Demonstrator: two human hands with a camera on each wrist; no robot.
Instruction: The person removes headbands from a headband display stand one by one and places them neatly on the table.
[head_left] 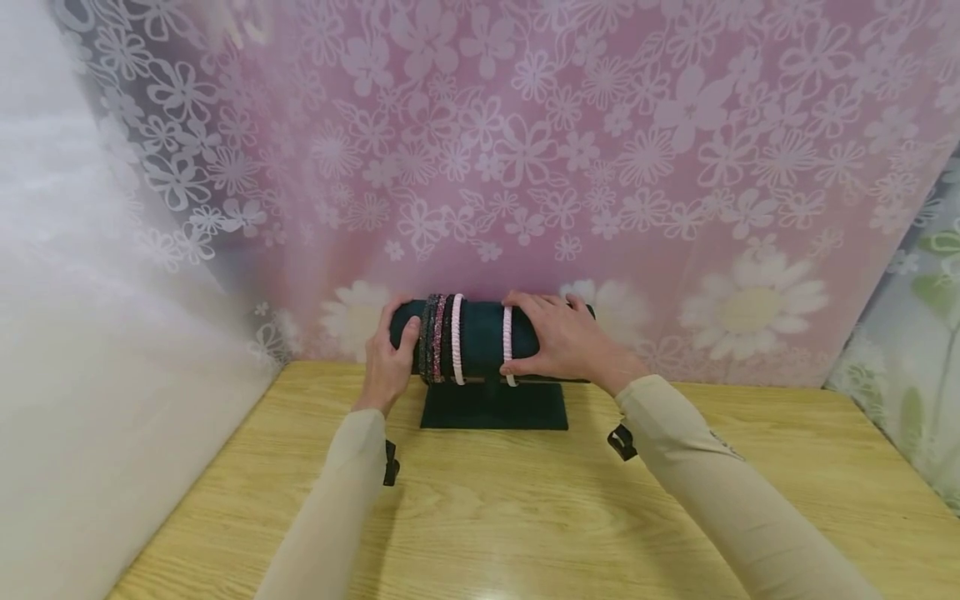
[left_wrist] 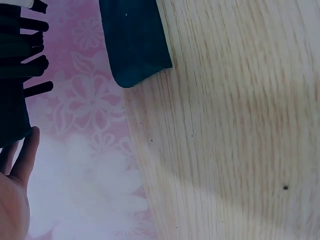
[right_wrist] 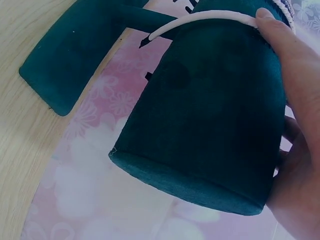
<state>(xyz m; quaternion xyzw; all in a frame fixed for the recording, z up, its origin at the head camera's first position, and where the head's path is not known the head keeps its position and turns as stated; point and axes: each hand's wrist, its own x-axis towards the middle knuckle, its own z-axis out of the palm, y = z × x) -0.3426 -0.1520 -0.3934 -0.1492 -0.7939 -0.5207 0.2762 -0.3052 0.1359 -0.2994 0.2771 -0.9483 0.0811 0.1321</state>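
A dark green velvet headband stand (head_left: 483,337), a horizontal roll on a flat base (head_left: 495,407), stands at the back of the table. My left hand (head_left: 390,354) grips the roll's left end, thumb in front and fingers behind. Beside it, several dark and glittery headbands (head_left: 435,337) and one pale pink headband (head_left: 457,337) sit close together over the roll. Farther right is another pale pink braided headband (head_left: 507,342). My right hand (head_left: 566,337) holds this one, thumb on its front and index finger near its top. In the right wrist view, the thumb (right_wrist: 270,22) touches the headband (right_wrist: 215,15).
A light wooden tabletop (head_left: 480,508) spreads in front of the stand. Right behind it hangs a pink flowered curtain (head_left: 480,167), with white fabric (head_left: 112,333) along the left side. A black strap piece (head_left: 622,442) hangs from the right wrist.
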